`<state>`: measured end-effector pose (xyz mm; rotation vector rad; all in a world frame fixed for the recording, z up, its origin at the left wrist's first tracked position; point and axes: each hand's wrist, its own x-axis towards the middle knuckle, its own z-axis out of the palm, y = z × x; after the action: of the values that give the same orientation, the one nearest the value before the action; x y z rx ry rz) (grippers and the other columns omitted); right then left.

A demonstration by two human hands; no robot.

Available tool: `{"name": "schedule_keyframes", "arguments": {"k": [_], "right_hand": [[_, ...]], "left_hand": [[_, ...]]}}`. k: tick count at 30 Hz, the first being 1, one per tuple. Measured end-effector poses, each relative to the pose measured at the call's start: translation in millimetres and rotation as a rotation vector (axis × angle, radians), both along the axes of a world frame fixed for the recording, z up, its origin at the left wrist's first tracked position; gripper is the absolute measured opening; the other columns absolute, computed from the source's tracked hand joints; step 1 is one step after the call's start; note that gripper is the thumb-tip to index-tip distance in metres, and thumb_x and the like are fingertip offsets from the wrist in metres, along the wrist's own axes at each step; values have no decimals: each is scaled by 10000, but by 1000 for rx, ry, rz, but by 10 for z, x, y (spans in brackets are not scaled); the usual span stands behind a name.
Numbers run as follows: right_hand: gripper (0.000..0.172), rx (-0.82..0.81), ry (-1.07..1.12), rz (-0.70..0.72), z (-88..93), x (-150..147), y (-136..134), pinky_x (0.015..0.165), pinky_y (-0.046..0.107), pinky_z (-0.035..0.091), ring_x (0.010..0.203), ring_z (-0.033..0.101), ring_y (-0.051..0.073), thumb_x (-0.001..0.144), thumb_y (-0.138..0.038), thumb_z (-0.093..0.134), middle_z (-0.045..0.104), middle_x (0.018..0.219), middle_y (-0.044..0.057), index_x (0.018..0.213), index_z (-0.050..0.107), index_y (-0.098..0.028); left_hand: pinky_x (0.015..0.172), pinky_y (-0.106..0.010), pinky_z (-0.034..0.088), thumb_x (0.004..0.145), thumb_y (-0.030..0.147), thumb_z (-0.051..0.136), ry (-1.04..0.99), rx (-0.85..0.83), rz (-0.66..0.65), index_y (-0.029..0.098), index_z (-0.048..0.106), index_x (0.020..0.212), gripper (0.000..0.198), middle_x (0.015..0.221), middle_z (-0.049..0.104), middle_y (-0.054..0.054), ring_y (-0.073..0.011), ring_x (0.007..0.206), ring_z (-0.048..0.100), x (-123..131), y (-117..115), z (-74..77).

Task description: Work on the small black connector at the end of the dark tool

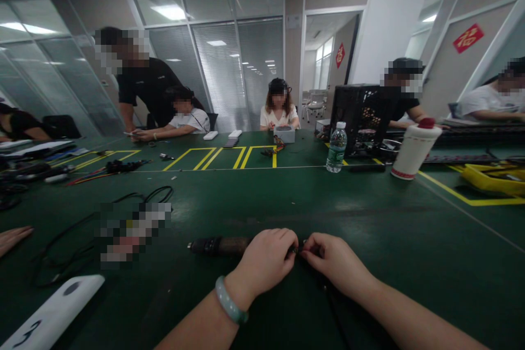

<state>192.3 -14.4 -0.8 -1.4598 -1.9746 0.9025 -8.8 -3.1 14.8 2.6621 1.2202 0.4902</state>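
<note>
Leftward juts the dark tool [233,246] from the clasping left hand [266,258], right hand [339,263] pinching its end.

Black-and-brown cylindrical tool [223,246], lying sideways, small metal tip [190,246] pointing left, right end hidden, on green tabletop [233,202].

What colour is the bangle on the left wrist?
The bangle is pale green with whitish patches, seen best in the head view.

Left hand [266,257]: thick, rounded bangle [228,299] around left wrist [241,287], grey-green, deeper green toward lower end, pale flecks, smooth sheen. Right hand [336,260]: right wrist [366,287] bare. Both forearms [200,317] bare as far as visible, slender.
</note>
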Motion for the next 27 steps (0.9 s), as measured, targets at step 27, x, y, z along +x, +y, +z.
{"name": "schedule_keyframes", "arguments": {"k": [27], "right_hand": [[68,16,-8,-7,-27,-19,9,612,213,426,708,630,154,863,-225,612,696,784,-8,824,663,-200]], "left_hand": [[946,-395,425,823,123,605,-46,62,-11,209,551,917,138,1077,618,-28,-218,1013,573,9,-20,-8]]}}
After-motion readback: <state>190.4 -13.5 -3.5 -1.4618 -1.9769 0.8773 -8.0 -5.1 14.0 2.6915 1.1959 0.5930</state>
